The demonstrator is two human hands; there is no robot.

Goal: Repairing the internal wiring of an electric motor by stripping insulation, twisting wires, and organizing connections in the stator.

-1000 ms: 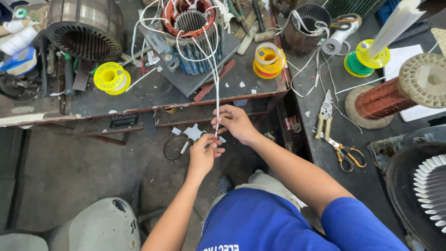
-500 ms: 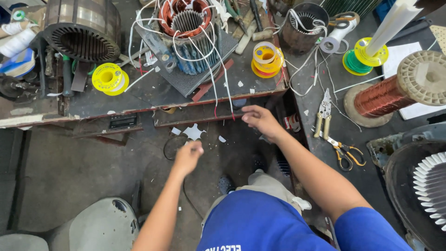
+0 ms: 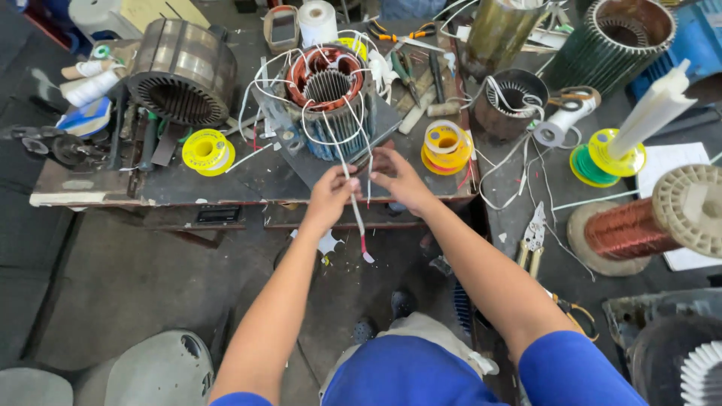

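Two hands, left hand [image 3: 331, 197] and right hand [image 3: 398, 179], pinch one white wire [image 3: 352, 203].

A dark, worn tabletop [image 3: 248, 184] runs across the upper part of the view, its front edge chipped and pale at the left corner. A second dark tabletop [image 3: 526, 218] joins it at the right, forming a corner. Below lies a grey concrete floor [image 3: 128, 278], stained and scattered with small pale scraps. A rounded grey metal cover [image 3: 154, 372] sits on the floor at the lower left. The light is even and bright, with soft shadows under the tabletop.
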